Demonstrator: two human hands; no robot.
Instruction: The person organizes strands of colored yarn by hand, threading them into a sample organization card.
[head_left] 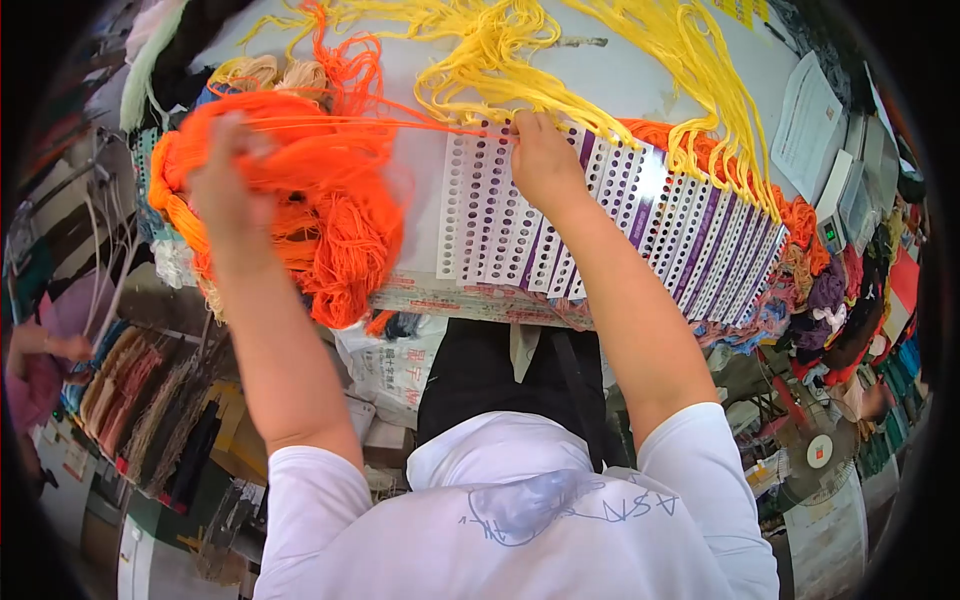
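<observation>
A taut length of orange thread [430, 125] stretches from the left side to the top of the white and purple punched cards [490, 215]. There my right hand [545, 160] pinches the thread by the card holes. My left hand [235, 195], smeared by motion, is over a big heap of orange yarn [350, 240]; its fingers cannot be made out. The cards lie side by side in an overlapping row, each with lines of round holes. Yellow thread [520, 85] hangs in the upper holes of several cards, with orange thread behind some of them.
Beige skeins [300, 78] lie behind the orange heap. At the right are a paper sheet [808, 125], a small device with a green display [830, 230] and mixed coloured yarn [825, 290]. A fan [818, 450] stands lower right. Another person's hand [70, 347] shows far left.
</observation>
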